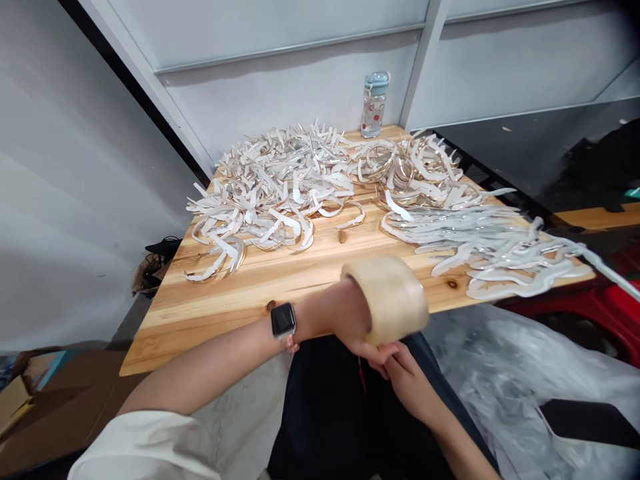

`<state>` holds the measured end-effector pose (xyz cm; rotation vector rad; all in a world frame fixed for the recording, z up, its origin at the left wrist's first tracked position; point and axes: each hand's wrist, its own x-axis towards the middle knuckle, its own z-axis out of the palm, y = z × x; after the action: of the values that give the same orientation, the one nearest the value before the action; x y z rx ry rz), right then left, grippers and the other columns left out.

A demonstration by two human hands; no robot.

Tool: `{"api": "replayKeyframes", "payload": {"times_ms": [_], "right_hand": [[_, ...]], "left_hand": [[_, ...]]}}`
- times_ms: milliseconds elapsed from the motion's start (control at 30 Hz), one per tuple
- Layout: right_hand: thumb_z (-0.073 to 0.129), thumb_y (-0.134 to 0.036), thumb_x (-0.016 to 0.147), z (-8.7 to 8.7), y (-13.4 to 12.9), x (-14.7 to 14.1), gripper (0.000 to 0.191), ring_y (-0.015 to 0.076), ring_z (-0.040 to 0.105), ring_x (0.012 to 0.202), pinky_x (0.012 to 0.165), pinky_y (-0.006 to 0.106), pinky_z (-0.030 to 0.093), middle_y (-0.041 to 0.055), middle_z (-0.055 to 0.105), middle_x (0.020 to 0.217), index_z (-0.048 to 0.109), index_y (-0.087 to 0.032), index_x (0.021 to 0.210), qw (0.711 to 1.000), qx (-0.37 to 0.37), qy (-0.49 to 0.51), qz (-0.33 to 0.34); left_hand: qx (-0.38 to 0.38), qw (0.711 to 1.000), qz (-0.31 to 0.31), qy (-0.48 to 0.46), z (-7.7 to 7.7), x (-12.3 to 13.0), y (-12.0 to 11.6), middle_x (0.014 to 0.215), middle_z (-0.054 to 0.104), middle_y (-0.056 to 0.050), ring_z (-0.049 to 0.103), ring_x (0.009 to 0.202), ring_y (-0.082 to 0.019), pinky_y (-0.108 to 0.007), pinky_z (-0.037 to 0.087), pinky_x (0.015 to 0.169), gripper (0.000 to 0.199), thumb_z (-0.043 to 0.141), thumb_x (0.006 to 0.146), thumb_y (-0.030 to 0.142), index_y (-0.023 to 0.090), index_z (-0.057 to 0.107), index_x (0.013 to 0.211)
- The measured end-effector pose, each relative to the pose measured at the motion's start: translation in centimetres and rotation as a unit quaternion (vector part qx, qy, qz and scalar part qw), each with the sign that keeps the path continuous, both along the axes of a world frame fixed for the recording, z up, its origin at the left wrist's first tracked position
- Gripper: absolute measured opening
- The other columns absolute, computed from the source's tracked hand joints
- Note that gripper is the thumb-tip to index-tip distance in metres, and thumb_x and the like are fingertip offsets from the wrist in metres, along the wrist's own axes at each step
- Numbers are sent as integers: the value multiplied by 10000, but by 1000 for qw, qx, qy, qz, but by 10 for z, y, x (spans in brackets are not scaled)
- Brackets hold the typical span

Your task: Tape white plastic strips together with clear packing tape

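Note:
A wide roll of yellowish packing tape (395, 297), blurred by motion, sits around my left hand (353, 323), above my lap at the table's front edge. That hand reaches through the core, and its fingertips show below the roll. My right hand (407, 380) comes up from the lower right, its fingers pressed together and touching the left fingertips under the roll. Whatever is pinched there is hidden. Beyond the hands, the wooden table (225, 300) carries a large heap of curved white strips with gold-coloured edges (280, 180) and a flatter bundle of whitish strips (480, 233).
A clear bottle with a blue lid (374, 107) stands at the table's back edge by the wall. On the right lie clear plastic wrapping (480, 360), a dark phone (595, 421) and a red stool (620, 313). Cardboard (75, 407) lies at lower left.

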<state>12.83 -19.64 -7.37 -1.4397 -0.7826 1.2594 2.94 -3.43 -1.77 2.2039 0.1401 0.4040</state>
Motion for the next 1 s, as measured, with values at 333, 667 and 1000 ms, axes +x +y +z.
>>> {"api": "replayKeyframes", "payload": {"times_ms": [333, 667, 1000], "right_hand": [[603, -689, 862, 1, 4, 1, 499, 97, 330, 595, 529, 220, 306, -40, 424, 677, 614, -193, 805, 994, 49, 76, 61], [623, -648, 874, -8, 3, -6, 444, 94, 352, 609, 544, 208, 345, -33, 446, 724, 619, -204, 846, 995, 36, 86, 26], [547, -605, 942, -4, 0, -9, 421, 91, 359, 580, 516, 204, 345, -46, 420, 682, 580, -200, 833, 996, 72, 34, 29]], "left_hand": [[43, 998, 9, -34, 13, -13, 3, 836, 698, -56, 641, 834, -242, -398, 516, 915, 299, 674, 744, 455, 182, 646, 861], [-66, 978, 184, -76, 14, -4, 13, 1102, 699, -133, 651, 1024, -286, -447, 511, 973, 434, 411, 920, 501, 156, 629, 1067], [-123, 975, 183, -25, 14, -7, 16, 1036, 717, -116, 637, 1050, -288, -406, 514, 969, 470, 481, 861, 552, 145, 654, 1022]]}}
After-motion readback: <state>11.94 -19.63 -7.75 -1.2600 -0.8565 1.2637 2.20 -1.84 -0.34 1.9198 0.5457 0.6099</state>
